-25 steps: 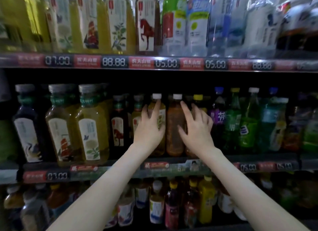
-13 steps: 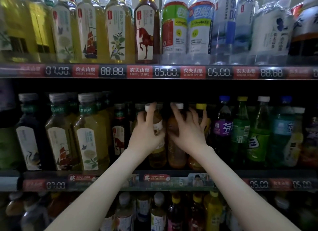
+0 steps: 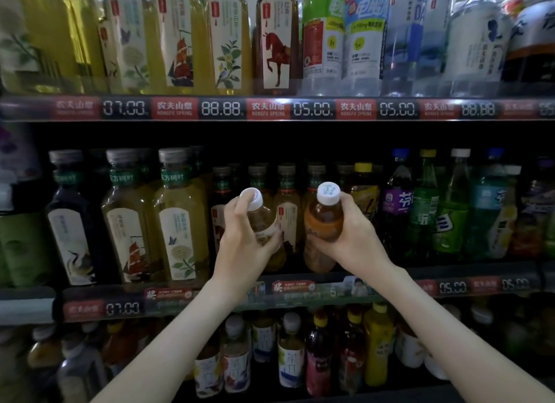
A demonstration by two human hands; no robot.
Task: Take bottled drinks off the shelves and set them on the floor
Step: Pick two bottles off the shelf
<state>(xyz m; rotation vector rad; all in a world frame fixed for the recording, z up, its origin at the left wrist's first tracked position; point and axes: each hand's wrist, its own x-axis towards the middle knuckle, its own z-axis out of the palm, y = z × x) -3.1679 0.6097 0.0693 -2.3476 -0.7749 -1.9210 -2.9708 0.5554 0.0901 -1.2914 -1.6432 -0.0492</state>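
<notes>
Pulled clear, one in each grip

Both hands had drawn back from the row, each bringing a bottle out tilted. Now the left hand curled round a pale tea bottle; the right hand wrapped an amber bottle just beside it. Count: two hands, two bottles, one each. Held so close, they could knock and slip, or clip bottles standing behind the fingers.

A white-capped bottle of pale tea is gripped by the left hand, and a white-capped bottle of amber drink by the right hand. Both are held tilted, caps toward the camera, close side by side in front of the middle shelf, on which bottled teas and sodas are ranged. Price tags are fixed along the upper shelf's edge.
</notes>
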